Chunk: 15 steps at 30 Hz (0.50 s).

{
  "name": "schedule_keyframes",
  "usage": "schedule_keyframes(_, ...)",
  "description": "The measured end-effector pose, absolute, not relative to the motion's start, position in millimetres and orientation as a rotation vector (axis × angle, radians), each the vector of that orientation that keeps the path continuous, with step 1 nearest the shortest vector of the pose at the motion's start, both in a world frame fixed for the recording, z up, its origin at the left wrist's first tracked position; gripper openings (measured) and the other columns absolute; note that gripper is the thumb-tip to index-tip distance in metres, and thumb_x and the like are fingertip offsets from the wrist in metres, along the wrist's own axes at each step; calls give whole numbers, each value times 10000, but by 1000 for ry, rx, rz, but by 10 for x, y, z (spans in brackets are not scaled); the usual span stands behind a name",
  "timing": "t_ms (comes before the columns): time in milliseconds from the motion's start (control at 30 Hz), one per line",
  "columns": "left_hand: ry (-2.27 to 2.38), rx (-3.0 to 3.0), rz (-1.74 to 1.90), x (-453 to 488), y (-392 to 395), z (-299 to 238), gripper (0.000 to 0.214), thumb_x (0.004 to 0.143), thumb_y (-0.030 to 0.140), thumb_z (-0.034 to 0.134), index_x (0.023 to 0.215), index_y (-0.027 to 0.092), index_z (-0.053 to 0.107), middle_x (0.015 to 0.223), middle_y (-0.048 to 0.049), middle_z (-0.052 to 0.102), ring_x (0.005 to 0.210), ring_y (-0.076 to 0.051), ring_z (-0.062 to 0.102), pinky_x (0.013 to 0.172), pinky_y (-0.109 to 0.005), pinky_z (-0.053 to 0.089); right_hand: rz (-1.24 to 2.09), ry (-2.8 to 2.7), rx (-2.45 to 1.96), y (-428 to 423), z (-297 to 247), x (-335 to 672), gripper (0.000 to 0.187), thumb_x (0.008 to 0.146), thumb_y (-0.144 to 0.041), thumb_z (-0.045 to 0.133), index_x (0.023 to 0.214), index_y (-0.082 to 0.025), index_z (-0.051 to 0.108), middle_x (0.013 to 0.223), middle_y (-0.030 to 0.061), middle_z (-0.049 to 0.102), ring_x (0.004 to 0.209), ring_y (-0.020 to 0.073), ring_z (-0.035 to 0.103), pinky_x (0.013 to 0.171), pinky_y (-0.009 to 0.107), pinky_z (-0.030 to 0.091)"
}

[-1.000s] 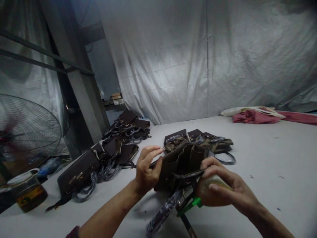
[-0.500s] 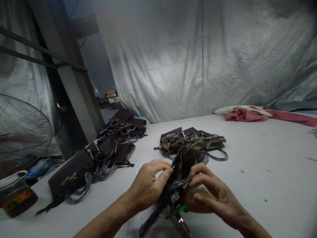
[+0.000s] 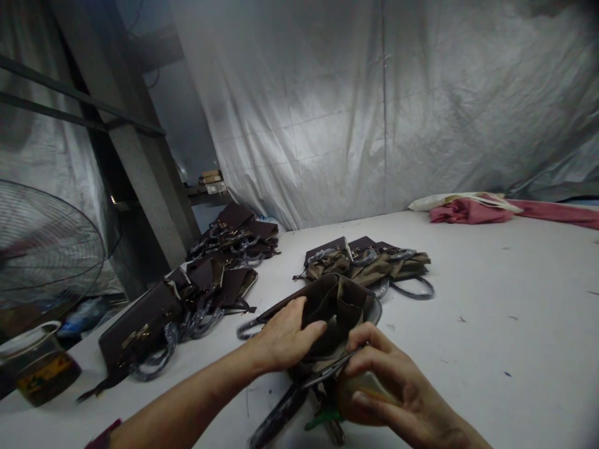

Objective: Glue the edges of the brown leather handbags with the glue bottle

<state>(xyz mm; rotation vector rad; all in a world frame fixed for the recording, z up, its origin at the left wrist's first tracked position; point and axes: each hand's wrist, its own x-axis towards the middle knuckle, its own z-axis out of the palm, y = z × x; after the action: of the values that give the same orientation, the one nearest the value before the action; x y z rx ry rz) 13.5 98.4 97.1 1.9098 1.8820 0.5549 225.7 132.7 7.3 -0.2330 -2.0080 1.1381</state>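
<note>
The left hand (image 3: 283, 340) spreads over the bag (image 3: 349, 308); the right hand (image 3: 397, 383) grips bottle (image 3: 347, 399) and rim (image 3: 327, 373) together, so either could slip

Dim light — soft sheen on silvery sheeting (image 3: 327, 125) — slight blur

Dark bag (image 3: 333, 321) — olive-brown lining (image 3: 350, 312), white table (image 3: 472, 349), reddish cloth (image 3: 468, 211)

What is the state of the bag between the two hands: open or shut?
Open. The bag gapes at the top, showing its inner lining.
</note>
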Motion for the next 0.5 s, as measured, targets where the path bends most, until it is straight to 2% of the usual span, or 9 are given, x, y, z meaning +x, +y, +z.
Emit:
schedule_keyframes(133, 1834, 1680, 479, 102, 1224, 943, 809, 715, 714, 634, 1281, 144, 542, 1229, -141, 644, 1109, -325, 598, 947, -417, 467, 1141, -2013, -123, 1184, 59, 2102, 110, 891, -336, 638, 967, -260, 662, 1055, 50, 516, 964, 196, 578, 848, 297, 501)
schedule_keyframes(200, 1802, 1643, 430, 132, 1331, 871, 878, 628, 747, 688, 1279, 174, 552, 1182, -115, 664, 1055, -324, 614, 913, -423, 477, 1120, -2024, -120, 1138, 43, 2032, 119, 886, -347, 647, 961, -258, 670, 1029, 51, 529, 939, 192, 577, 833, 293, 500)
schedule_keyframes(267, 1712, 1606, 472, 176, 1423, 746, 772, 624, 660, 747, 1225, 199, 595, 1102, -71, 689, 999, -290, 624, 880, -391, 485, 1099, -2043, -131, 1113, 13, 1983, 135, 879, -356, 660, 970, -258, 675, 1028, 54, 535, 930, 191, 576, 824, 292, 496)
schedule_keyframes(400, 1572, 1472, 613, 230, 1554, 450, 249, 710, 336, 735, 893, 171, 700, 840, -14, 684, 843, -202, 616, 764, -290, 492, 1080, -2065, -138, 1111, -79, 1927, 181, 883, -393, 646, 996, -253, 669, 1034, 62, 535, 913, 193, 574, 800, 298, 488)
schedule_keyframes(433, 1580, 1444, 635, 223, 1573, 394, 169, 717, 298, 722, 819, 165, 694, 788, -14, 666, 812, -193, 609, 734, -279, 490, 1080, -2066, -132, 1116, -106, 1921, 194, 889, -410, 635, 994, -251, 668, 1028, 63, 533, 911, 194, 573, 796, 301, 487)
schedule_keyframes(500, 1604, 1392, 696, 181, 1596, 326, 139, 744, 290, 712, 750, 157, 671, 731, -22, 636, 770, -183, 599, 683, -270, 483, 1079, -2064, -119, 1125, -169, 1922, 234, 895, -461, 615, 972, -246, 665, 1005, 62, 528, 898, 194, 572, 779, 301, 485)
